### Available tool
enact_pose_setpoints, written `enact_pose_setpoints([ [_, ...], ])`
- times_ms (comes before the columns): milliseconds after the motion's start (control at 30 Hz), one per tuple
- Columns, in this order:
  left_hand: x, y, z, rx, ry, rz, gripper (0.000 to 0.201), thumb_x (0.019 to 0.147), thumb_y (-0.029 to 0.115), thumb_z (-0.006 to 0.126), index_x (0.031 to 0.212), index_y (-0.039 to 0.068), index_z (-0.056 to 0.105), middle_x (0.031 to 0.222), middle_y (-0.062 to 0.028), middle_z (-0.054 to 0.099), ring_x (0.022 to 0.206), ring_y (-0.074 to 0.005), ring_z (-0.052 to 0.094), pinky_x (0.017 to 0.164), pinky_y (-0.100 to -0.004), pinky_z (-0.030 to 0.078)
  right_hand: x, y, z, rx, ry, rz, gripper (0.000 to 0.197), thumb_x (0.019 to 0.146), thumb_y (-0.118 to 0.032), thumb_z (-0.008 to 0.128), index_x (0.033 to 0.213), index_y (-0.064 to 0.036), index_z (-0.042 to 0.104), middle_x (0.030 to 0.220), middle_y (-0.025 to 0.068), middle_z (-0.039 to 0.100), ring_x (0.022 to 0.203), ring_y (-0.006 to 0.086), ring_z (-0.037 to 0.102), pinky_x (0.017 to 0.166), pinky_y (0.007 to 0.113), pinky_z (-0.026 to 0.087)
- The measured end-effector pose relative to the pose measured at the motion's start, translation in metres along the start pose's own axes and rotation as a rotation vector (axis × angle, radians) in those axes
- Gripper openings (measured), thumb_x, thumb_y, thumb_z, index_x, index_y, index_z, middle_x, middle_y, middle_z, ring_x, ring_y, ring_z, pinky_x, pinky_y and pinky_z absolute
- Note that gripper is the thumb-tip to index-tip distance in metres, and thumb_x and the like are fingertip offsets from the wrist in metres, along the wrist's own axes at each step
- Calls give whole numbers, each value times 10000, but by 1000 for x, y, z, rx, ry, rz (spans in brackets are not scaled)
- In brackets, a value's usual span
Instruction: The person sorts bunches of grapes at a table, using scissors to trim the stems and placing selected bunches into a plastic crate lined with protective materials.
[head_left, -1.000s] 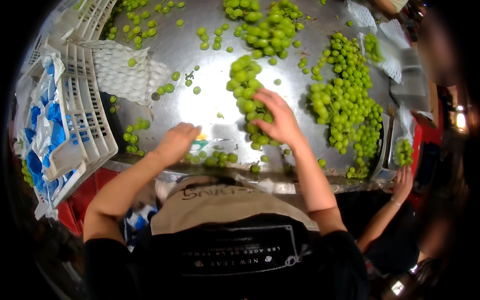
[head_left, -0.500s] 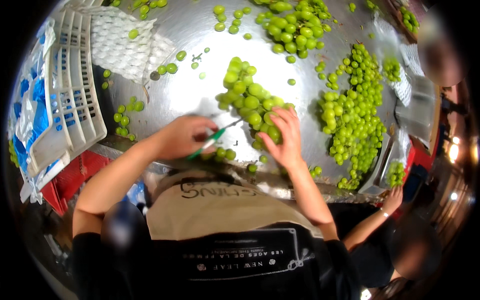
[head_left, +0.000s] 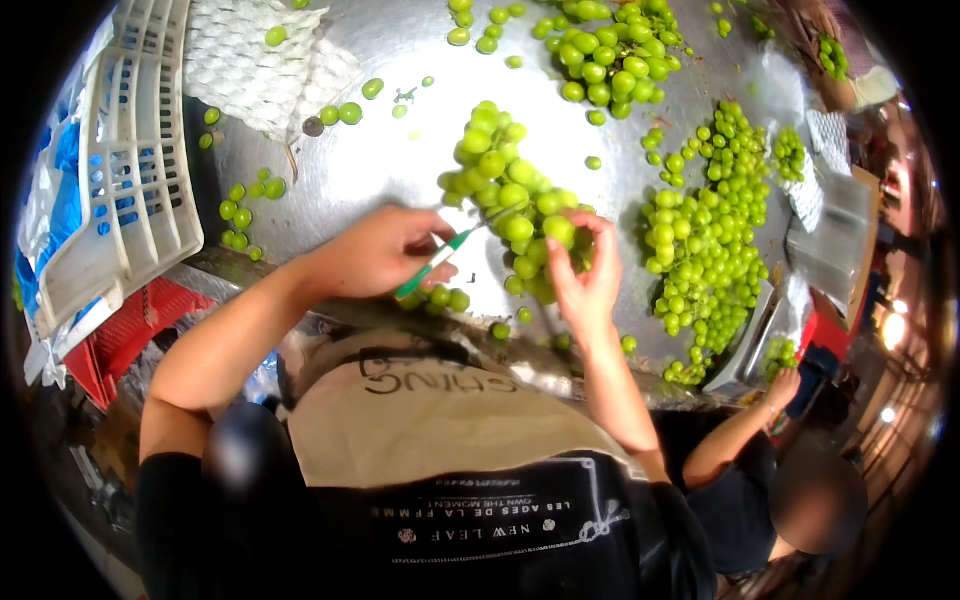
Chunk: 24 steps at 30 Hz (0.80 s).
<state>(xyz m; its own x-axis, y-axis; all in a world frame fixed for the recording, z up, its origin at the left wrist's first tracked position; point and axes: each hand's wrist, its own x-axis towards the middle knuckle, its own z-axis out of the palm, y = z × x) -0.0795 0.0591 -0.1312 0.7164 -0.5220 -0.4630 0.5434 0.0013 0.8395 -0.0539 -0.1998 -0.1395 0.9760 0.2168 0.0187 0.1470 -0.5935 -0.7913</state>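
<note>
While L hand (head_left: 372, 250) grips slim green-&-white, metal-tipped tool (head_left: 440, 263), R hand (head_left: 589, 284) pinches round green grape bunch (head_left: 518, 176), thumb vs. fingers; prob. best aim tip at stems.

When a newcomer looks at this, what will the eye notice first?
Probably the big green grape heap on the right of the metal table. Then the middle bunch, held by the right hand, and the green tool in the left hand. A white crate is at far left.

A black short-sleeved top (head_left: 340, 540) bears white print (head_left: 482, 522), and a tan apron (head_left: 430, 430) carries dark lettering (head_left: 438, 383).
</note>
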Motion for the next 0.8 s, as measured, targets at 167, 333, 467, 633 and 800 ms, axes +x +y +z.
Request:
enact_pose_setpoints([
  [167, -2, -2, -1, -24, 33, 26, 291, 825, 140, 657, 1032, -36, 551, 695, -60, 625, 610, -77, 539, 567, -232, 408, 3, 7, 1, 165, 59, 70, 291, 778, -45, 638, 1030, -19, 494, 1012, 112, 587, 977, 207, 559, 872, 307, 421],
  [333, -6, 1, -5, -47, 28, 38, 277, 828, 154, 656, 1015, -28, 564, 721, -69, 637, 625, -83, 549, 579, -229, 417, 4, 11, 1, 189, 59, 104, 293, 786, -53, 634, 1041, -12, 497, 1002, 102, 583, 976, 185, 547, 872, 301, 418],
  [467, -4, 25, 1, 189, -25, 74, 284, 842, 198, 636, 981, -43, 577, 756, -97, 649, 647, -130, 608, 566, -239, 462, 7, 13, -1, 204, 64, 104, 276, 801, -65, 619, 1050, -4, 515, 1006, 102, 584, 974, 184, 549, 872, 298, 418],
  [633, 29, 66, -12, 183, -119, -164, 293, 838, 210, 580, 944, -63, 592, 768, -165, 649, 630, -192, 646, 527, -287, 521, 8, 18, -1, 218, 59, 81, 260, 811, -67, 605, 1053, -9, 530, 1015, 99, 590, 992, 180, 548, 868, 290, 418],
  [800, 48, 86, -13, 125, -222, -400, 262, 813, 219, 556, 808, -41, 583, 742, -195, 643, 588, -215, 637, 513, -306, 527, 1, 22, 1, 180, 63, -14, 261, 785, -34, 605, 1036, -27, 534, 1016, 107, 592, 1011, 220, 554, 976, 374, 375],
])
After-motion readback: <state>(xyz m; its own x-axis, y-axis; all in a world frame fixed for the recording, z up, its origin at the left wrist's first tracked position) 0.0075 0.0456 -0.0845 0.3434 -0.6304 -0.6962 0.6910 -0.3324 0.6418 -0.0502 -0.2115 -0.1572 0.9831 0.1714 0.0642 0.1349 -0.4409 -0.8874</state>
